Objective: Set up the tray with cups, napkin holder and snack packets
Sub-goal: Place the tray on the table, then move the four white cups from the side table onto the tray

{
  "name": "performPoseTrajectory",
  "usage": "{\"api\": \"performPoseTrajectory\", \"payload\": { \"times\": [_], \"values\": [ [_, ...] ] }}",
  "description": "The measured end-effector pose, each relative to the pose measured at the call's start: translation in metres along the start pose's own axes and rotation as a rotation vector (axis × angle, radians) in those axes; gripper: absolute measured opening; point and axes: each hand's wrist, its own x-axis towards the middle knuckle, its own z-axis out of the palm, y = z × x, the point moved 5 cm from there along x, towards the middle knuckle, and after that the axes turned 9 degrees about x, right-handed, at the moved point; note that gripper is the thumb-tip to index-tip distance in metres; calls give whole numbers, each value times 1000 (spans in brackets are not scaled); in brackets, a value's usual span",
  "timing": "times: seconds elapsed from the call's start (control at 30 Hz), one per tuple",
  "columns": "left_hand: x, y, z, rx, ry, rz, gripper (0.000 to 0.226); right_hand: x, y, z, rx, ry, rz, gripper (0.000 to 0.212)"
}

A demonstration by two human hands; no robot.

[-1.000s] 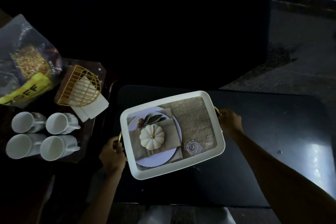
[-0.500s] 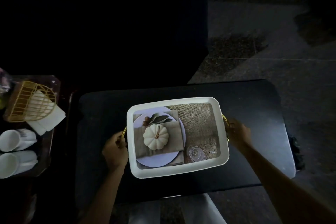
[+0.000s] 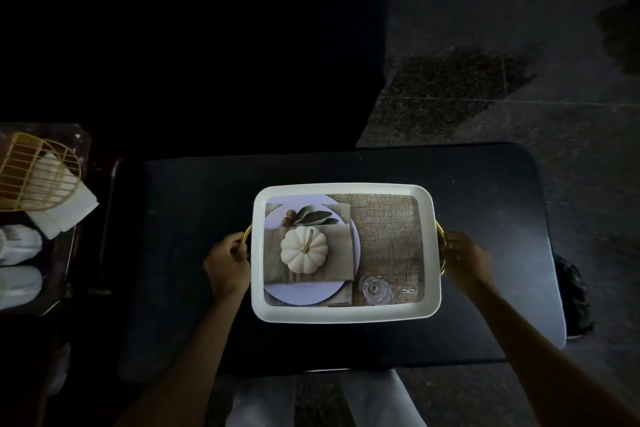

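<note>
- The tray (image 3: 346, 313) lies flat near the middle of the dark table (image 3: 194, 253), its long axis running left to right across the person; its floor is a printed picture of a pumpkin and burlap, and nothing real stands in it
- The left hand (image 3: 227, 265) is curled shut around the gold handle at the tray's left end; the right hand (image 3: 462, 258) is at the gold handle on the right end, fingers bent around it, though how tight that hold is I cannot tell
- The relation that matters: everything to be loaded lies well off to the left, on a separate small stand (image 3: 81, 149) beyond the table's left edge; so the supplies are on the left hand's side, and the right hand would have to cross the whole tray to reach them
- The holder (image 3: 36, 173), a gold wire one with white napkins in it, lies tipped on the stand's far part; the cups (image 3: 19, 262) lie on their sides just nearer, partly cut by the picture's edge; no snack packets show
- Judgement: the tray looks placed, so the next step is to let go and fetch leftward; the left hand is the natural one
- Risk: the dim light, and the cups may roll when touched
</note>
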Motion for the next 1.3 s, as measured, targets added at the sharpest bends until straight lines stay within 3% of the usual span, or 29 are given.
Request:
{"api": "performPoseTrajectory", "payload": {
  "times": [0.33, 0.47, 0.53, 0.67, 0.77, 0.87, 1.03, 1.3],
  "values": [
    [3, -20, 10, 57, 21, -13, 20, 1, -4, 9, -24, -46, -80, 19],
    [1, 10, 21, 71, -61, 100, 24, -5, 5, -17, -141, -4, -28, 20],
    [0, -57, -55, 12, 81, -32, 29, -29, -62, 36, -159, -105, -231, 19],
    [-15, -38, -47, -31, 82, 103, 35, -49, -59, 11, -222, 74, -280, 31],
    [-41, -31, -60, 9, 143, 230, 38, -72, -59, 17, -189, 71, -364, 31],
    [-54, -58, -107, -4, 251, 231, 39, -108, -98, 55, -90, 23, -450, 31],
    [-56, -121, -186, -138, 455, 130, 37, -165, -179, 137, -58, -23, -707, 24],
    [-11, -231, -259, -530, 710, -265, 27, -243, -305, 297, 133, -354, -691, 21]
  ]
}}
